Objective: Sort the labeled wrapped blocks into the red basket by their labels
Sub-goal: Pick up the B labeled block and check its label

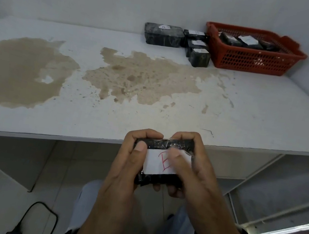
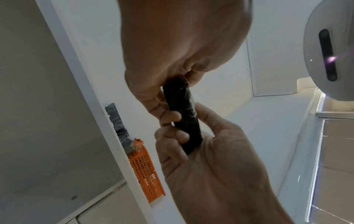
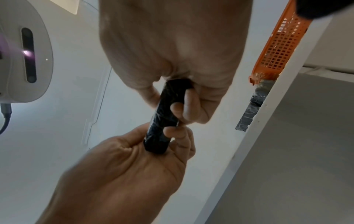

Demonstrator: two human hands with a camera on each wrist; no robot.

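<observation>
Both hands — left hand (image 1: 128, 158), right hand (image 1: 192, 165) — clasped around one wrapped block (image 1: 160, 161) (red-lettered label up)

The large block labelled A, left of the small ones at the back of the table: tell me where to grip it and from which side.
Take the large block across its two long faces, front and back, coming down from above at its left half. It lies flat with its label up, its right end sits close against the small blocks, and its left end and front face stand free on the table.
</observation>
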